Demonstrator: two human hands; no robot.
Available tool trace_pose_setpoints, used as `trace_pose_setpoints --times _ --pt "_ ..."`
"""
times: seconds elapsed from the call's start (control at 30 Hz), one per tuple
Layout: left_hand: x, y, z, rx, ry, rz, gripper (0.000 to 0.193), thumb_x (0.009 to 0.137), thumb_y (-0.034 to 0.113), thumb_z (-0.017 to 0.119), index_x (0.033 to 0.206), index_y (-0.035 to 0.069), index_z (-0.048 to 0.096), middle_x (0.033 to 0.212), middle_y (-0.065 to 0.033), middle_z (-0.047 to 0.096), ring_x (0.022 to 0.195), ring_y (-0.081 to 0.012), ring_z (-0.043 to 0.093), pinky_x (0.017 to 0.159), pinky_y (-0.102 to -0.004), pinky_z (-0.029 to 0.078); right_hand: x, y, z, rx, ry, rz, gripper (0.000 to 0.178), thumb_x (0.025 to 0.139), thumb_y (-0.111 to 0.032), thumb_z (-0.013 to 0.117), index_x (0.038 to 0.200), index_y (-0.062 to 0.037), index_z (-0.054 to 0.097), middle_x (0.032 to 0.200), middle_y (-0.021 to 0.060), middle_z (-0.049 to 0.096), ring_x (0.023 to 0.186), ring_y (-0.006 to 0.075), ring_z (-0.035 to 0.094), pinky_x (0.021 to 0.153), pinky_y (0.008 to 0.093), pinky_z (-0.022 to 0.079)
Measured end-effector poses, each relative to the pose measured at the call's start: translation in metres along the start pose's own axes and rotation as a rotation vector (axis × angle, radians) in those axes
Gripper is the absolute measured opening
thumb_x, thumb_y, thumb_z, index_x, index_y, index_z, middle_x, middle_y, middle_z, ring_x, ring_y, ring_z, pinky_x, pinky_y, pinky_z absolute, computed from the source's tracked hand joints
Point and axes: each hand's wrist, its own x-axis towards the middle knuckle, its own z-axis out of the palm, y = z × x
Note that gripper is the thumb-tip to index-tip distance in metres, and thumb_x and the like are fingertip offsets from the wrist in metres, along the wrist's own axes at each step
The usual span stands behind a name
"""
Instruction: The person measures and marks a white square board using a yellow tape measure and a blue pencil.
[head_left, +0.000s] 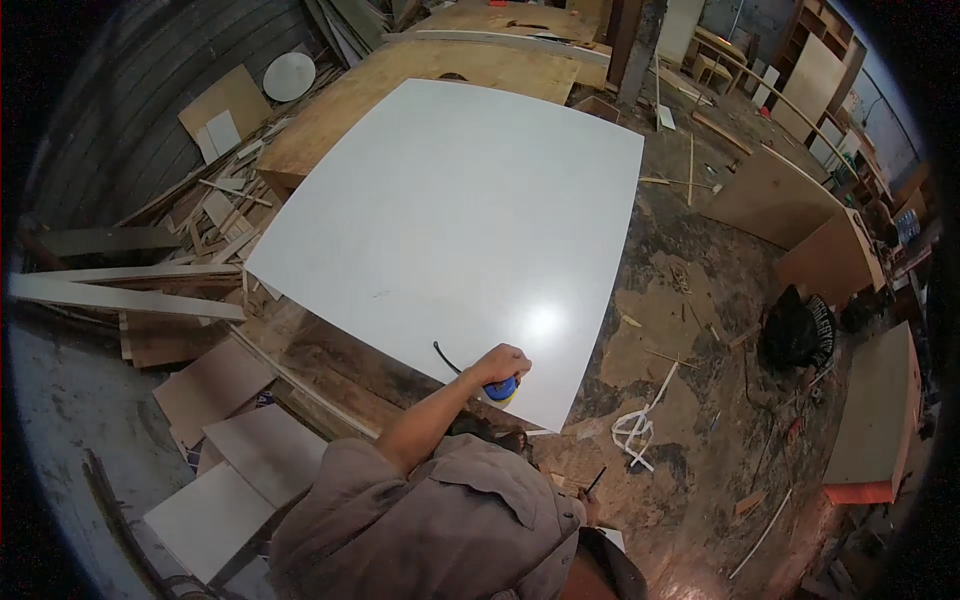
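Observation:
A large white board lies flat before me, its near corner pointing toward my body. My left hand is closed around a blue and yellow tape measure at the board's near edge. A dark curved strap or cord shows beside that wrist, over the white surface. Low and close to my body, my right hand is closed on a thin dark pencil or pen. My shirt and right arm hide part of that hand.
A wooden table stands under and behind the board. Offcuts and loose panels lie on the left. On the right floor are white strips, a black bag, brown panels and an upright panel.

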Motion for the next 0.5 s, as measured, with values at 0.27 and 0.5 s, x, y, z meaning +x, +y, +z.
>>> trace_pose_setpoints --times 0.27,0.5 --pt "-0.002 -0.003 -0.004 0.019 -0.007 0.0 0.024 0.082 0.02 0.066 0.065 0.003 0.065 0.061 -0.0035 0.064 0.059 -0.0132 0.062 0.06 -0.0306 0.051 -0.005 -0.003 0.008 0.035 0.017 0.008 0.039 0.104 -0.022 0.062 0.131 0.0062 0.062 0.088 0.0164 0.073 0.078 0.0261 0.073 0.067 0.0404 0.058" --pt "-0.002 0.003 -0.002 -0.002 -0.028 0.023 0.026 0.084 0.018 0.065 0.064 0.001 0.063 0.061 -0.0045 0.064 0.061 -0.0158 0.068 0.059 -0.0316 0.053 0.009 0.016 0.005 0.115 0.01 -0.002 0.034 0.104 -0.022 0.062 0.126 0.0039 0.063 0.087 0.015 0.073 0.074 0.0251 0.072 0.06 0.0394 0.057"
